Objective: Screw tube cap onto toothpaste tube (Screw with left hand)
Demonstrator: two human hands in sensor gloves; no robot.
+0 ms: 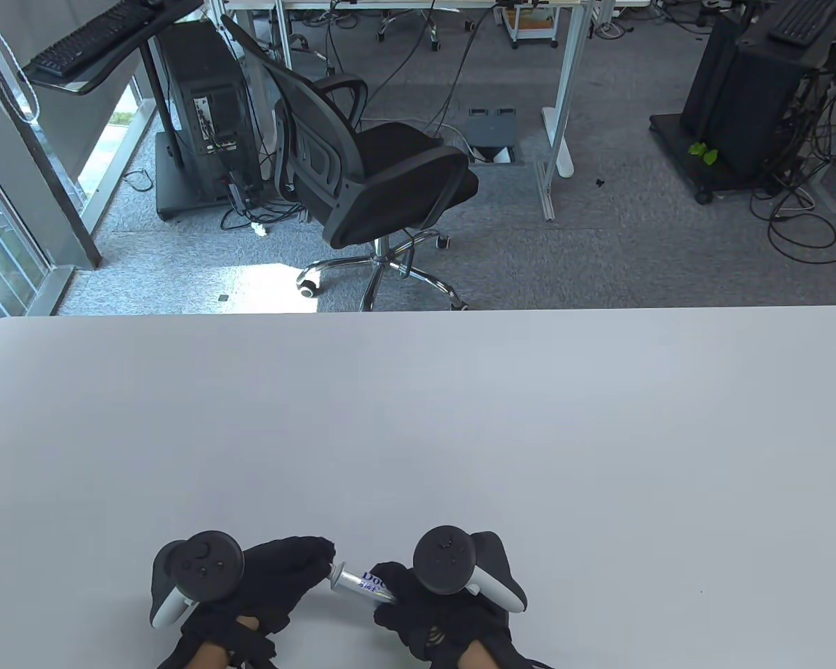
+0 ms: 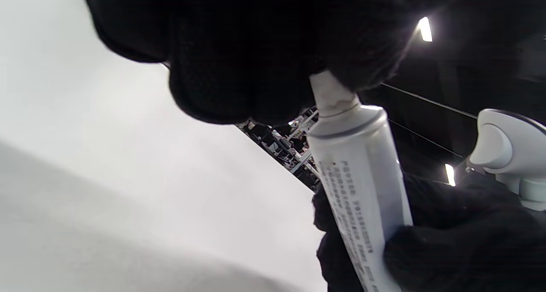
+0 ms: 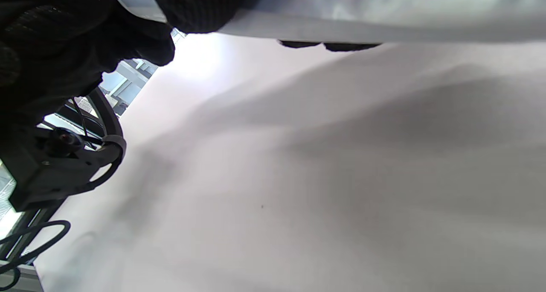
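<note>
A white toothpaste tube [image 1: 362, 584] with blue lettering is held just above the table near its front edge, lying crosswise between my hands. My right hand [image 1: 397, 605] grips the tube's body. My left hand [image 1: 322, 557] pinches the tube's left end. In the left wrist view my left fingers [image 2: 239, 61] close over the tip of the white cap [image 2: 330, 96], which sits at the tube's shoulder [image 2: 349, 121]. The cap's top is hidden by the fingers. In the right wrist view the tube [image 3: 384, 14] runs along the top under my right fingers [image 3: 192, 6].
The white table [image 1: 418, 418] stretches away beyond the hands. A black office chair [image 1: 376, 174] stands on the floor past the far edge. The left wrist's camera mount [image 3: 55, 168] shows in the right wrist view.
</note>
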